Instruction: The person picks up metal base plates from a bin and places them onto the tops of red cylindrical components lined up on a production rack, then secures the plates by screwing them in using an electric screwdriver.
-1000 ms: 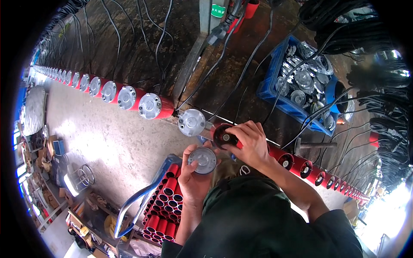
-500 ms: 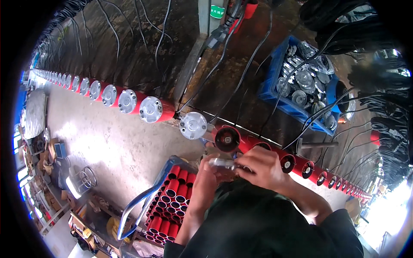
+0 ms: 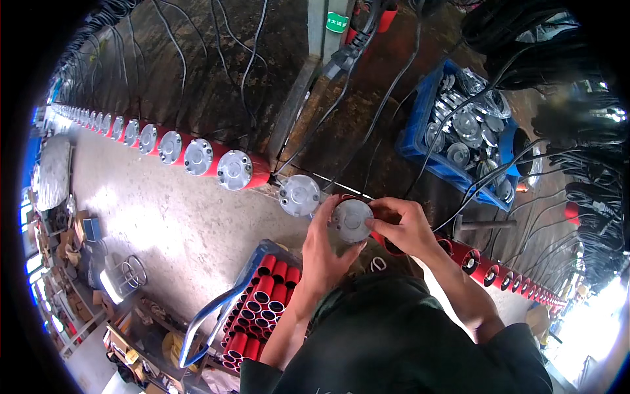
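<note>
A round silver metal end cap covers the end of a red cylinder at the middle of the row. Around its left and lower rim my left hand is curled, with the thumb below and a finger along the left side. My right hand pinches at the cap's right edge. Just left of them, another cap with small holes near its rim sits on the neighbouring cylinder. To the right, the red cylinders show dark ends with a pale centre, without caps.
A blue crate holding several silver caps stands on the dark bench, black cables lying across it. A metal post rises at the bench's edge. Lower left, red tubes fill a cart with a blue-silver handle.
The cap, held tilted edge-on near my body, has moved forward and now faces me against the cylinder's end. Both hands moved forward with it.
</note>
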The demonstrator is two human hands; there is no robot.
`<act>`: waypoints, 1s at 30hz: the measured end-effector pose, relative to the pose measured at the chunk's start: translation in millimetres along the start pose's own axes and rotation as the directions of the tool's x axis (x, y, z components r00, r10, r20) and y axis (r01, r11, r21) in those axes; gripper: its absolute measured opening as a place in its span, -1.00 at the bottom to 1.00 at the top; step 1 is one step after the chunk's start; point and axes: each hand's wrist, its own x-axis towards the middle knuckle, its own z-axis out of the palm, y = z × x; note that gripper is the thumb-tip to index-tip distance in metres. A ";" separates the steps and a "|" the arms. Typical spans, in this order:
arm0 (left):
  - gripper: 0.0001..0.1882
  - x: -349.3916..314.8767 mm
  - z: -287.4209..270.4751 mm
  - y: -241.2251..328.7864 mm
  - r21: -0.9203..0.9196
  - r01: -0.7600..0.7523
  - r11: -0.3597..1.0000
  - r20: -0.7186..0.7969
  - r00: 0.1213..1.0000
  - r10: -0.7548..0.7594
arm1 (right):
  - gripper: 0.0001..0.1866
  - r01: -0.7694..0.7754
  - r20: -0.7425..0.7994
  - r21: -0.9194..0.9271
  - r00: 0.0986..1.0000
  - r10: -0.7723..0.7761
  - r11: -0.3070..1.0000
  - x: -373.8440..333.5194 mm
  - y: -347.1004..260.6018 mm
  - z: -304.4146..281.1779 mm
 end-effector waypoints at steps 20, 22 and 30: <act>-0.01 1.3 7.5 1.3 -0.033 0.034 0.999 -0.003 0.999 -0.034 | -0.62 0.130 0.088 -0.233 0.990 -0.112 0.964 7.1 7.1 -16.1; -0.03 0.8 9.2 1.0 -0.031 0.060 0.998 -0.011 0.998 -0.060 | -0.59 0.129 0.106 -0.208 0.988 -0.108 0.970 8.5 13.8 -14.9; -0.09 2.5 10.5 4.4 0.036 0.045 0.998 -0.023 0.999 -0.044 | -0.58 0.042 0.116 -0.128 0.993 -0.027 0.991 11.6 24.7 -13.3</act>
